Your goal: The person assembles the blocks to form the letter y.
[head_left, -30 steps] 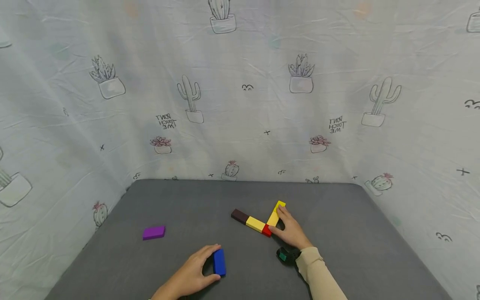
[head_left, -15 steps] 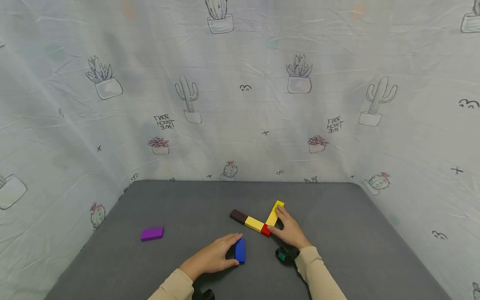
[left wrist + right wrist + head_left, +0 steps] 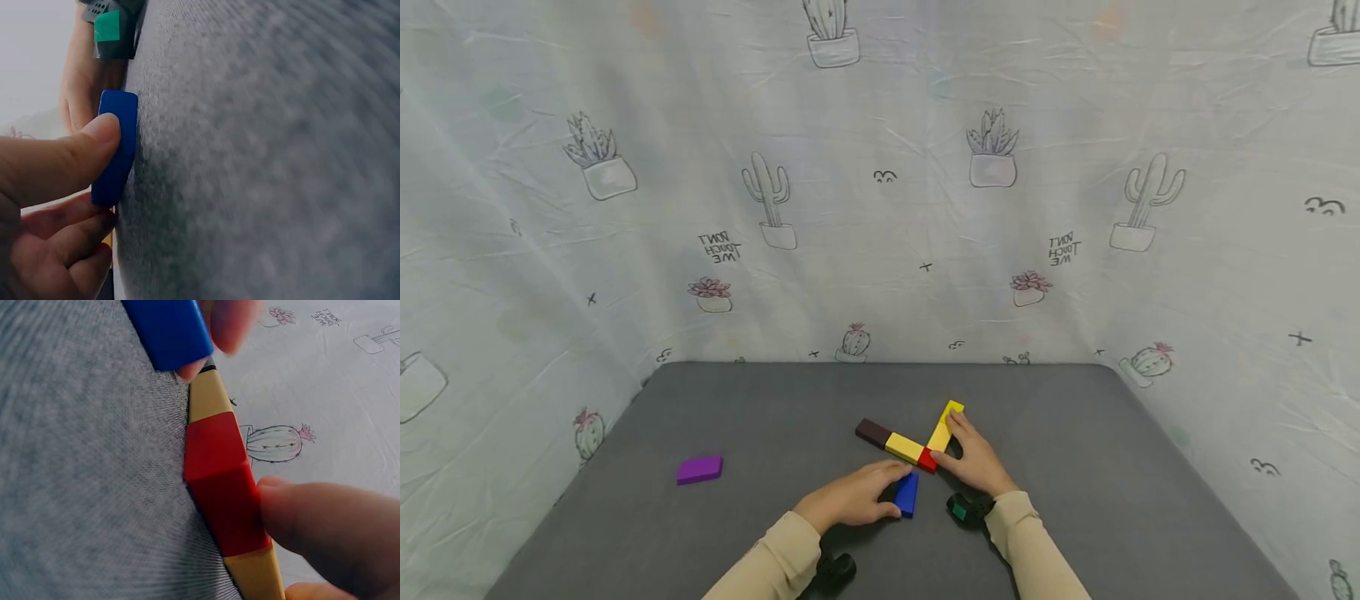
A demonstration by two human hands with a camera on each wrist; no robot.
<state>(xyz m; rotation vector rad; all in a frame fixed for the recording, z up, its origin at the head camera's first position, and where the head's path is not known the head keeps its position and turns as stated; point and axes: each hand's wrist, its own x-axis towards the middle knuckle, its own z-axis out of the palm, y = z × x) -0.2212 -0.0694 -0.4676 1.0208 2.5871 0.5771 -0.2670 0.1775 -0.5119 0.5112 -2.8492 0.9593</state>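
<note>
In the head view my left hand [image 3: 852, 497] pinches a blue block [image 3: 907, 495] between thumb and fingers, close over the table. The left wrist view shows my thumb [image 3: 103, 130] on its near face. My right hand [image 3: 977, 464] rests at a V of blocks, its thumb [image 3: 281, 503] touching the red block [image 3: 215, 450] at the corner and its fingers spread along the yellow block [image 3: 939, 437]. A brighter yellow block [image 3: 954, 407] tops that arm. The other arm has a pale yellow block [image 3: 904, 448] and a dark brown block [image 3: 873, 432]. The blue block is just short of the red one.
A purple block [image 3: 699, 470] lies alone on the left of the grey table [image 3: 775, 400]. Black wrist devices [image 3: 967, 510] sit under both wrists. A cactus-print curtain [image 3: 880, 208] hangs behind the table and along both sides.
My left hand has carried the blue block rightward and away from me, up near the red block, turning it slightly. My right hand stays at the V of blocks.
</note>
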